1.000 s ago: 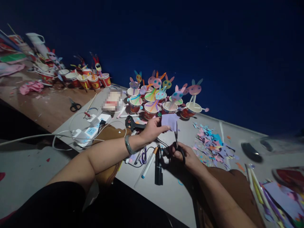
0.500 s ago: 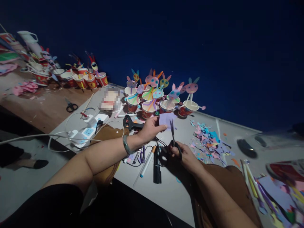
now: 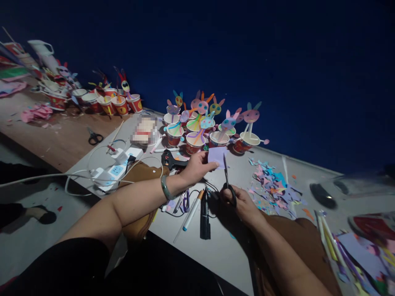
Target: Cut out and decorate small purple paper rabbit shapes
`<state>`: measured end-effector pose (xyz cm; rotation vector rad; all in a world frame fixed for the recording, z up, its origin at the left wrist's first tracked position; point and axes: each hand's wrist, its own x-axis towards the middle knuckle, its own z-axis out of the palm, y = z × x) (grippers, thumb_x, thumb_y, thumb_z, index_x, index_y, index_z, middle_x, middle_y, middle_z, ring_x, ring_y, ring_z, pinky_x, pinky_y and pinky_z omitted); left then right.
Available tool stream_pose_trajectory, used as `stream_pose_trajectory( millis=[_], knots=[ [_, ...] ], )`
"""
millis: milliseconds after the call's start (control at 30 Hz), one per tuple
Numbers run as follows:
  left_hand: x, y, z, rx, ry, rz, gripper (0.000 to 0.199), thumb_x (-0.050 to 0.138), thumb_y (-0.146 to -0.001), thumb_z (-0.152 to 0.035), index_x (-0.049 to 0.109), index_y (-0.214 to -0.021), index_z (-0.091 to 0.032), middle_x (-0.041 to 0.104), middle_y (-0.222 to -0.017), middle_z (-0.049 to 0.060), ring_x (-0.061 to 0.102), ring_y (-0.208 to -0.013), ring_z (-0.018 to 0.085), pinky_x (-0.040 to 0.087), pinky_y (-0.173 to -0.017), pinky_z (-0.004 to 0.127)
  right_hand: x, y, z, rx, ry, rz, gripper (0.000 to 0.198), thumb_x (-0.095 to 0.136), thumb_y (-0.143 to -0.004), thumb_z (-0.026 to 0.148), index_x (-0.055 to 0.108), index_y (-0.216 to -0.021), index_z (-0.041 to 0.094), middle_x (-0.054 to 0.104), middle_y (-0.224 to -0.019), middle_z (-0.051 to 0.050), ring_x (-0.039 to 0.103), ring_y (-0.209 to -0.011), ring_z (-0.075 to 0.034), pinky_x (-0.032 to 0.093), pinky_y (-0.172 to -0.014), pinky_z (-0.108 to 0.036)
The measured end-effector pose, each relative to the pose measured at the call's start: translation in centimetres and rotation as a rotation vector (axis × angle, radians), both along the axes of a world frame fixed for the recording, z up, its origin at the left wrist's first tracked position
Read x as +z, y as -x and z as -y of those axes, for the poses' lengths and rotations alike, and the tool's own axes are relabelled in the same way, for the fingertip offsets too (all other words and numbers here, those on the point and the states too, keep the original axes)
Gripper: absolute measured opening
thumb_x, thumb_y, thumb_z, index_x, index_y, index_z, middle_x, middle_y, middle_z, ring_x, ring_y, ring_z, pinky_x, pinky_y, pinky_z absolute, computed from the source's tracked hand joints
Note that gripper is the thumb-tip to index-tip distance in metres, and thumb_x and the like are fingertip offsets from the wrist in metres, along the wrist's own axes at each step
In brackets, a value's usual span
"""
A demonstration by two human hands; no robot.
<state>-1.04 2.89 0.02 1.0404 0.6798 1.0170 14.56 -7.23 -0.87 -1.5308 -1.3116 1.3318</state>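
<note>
A small lavender sheet of paper (image 3: 216, 156) is pinched by its left edge between the thumb and fingers of my left hand (image 3: 197, 167). My right hand (image 3: 240, 201) grips black-handled scissors (image 3: 226, 181), fingers in the loops and blades pointing away from me. The blades lie along the paper's right edge and look nearly closed. Just beyond the paper stand red paper cups (image 3: 195, 143) with colourful rabbit-faced paper figures (image 3: 228, 123) in them. Beside my left hand lies a black glue gun (image 3: 173, 160). Below the hands are a white marker (image 3: 193, 211) and a black marker (image 3: 204, 218).
Paper scraps (image 3: 274, 185) are heaped on the right of the table. A white power strip (image 3: 115, 170) with cables sits at left. More cups (image 3: 120, 105) and another pair of scissors (image 3: 95, 136) are on the brown table. Brown chair backs (image 3: 296, 242) press against the near side.
The scissors' blades have drawn closer together at the paper's right edge. My left hand keeps its hold on the paper, and the whole view has shifted slightly.
</note>
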Motion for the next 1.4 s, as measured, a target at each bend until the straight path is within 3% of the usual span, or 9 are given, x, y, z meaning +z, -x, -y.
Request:
stream_pose_trajectory(
  millis=[233, 1000, 1400],
  knots=[
    [-0.8, -0.2, 0.3, -0.071, 0.02, -0.021, 0.033, 0.075, -0.062, -0.024, 0.06, -0.088, -0.01, 0.061, -0.068, -0.003, 0.052, -0.057, 0.006, 0.039, -0.057, 0.021, -0.3, -0.3, -0.1, 0.041, -0.068, 0.077, 0.063, 0.052, -0.074, 0.081, 0.055, -0.066, 0.019, 0.049, -0.059, 0.001, 0.044, -0.058, -0.014, 0.034, -0.057, -0.028],
    [0.3, 0.0, 0.2, -0.099, 0.08, -0.047, 0.031, 0.076, -0.059, -0.018, 0.061, -0.084, -0.01, 0.062, -0.066, -0.003, 0.052, -0.055, 0.006, 0.039, -0.057, 0.021, -0.2, 0.7, 0.4, -0.076, -0.04, -0.059, 0.063, 0.062, -0.067, 0.079, 0.043, -0.056, 0.02, 0.036, -0.055, 0.004, 0.029, -0.053, -0.01, 0.024, -0.05, -0.027],
    [-0.3, -0.2, 0.4, -0.162, 0.079, -0.039, 0.038, 0.081, -0.055, -0.025, 0.063, -0.086, -0.009, 0.064, -0.07, 0.0, 0.054, -0.059, 0.008, 0.041, -0.061, 0.022, -0.8, 0.2, 0.2, -0.054, -0.069, -0.026, 0.059, 0.059, -0.074, 0.075, 0.047, -0.059, 0.02, 0.042, -0.057, 0.003, 0.035, -0.056, -0.012, 0.029, -0.054, -0.028]
  ],
)
